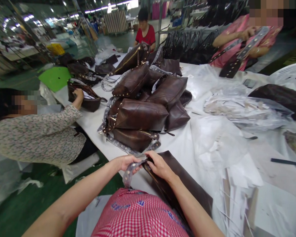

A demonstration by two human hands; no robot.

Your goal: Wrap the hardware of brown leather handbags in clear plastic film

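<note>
A dark brown leather bag [187,184] lies at the table's near edge, in front of my body. My left hand [132,163] is closed on the bag's studded strap [128,174], which is wrapped in clear plastic and hangs down in a loop. At the strap's end of the bag, my right hand [159,164] grips the bag's top edge. The two hands almost meet there, and my fingers hide the spot where strap and bag join. Just beyond them rises a pile of similar brown bags [140,113], several with plastic-wrapped straps.
At the left, a person in a patterned top [44,131] reaches into another open bag [85,95]. Across the table are a person in red [148,34] and one in pink [236,36] handling a strap. Plastic and paper strips [241,105] cover the table's right side.
</note>
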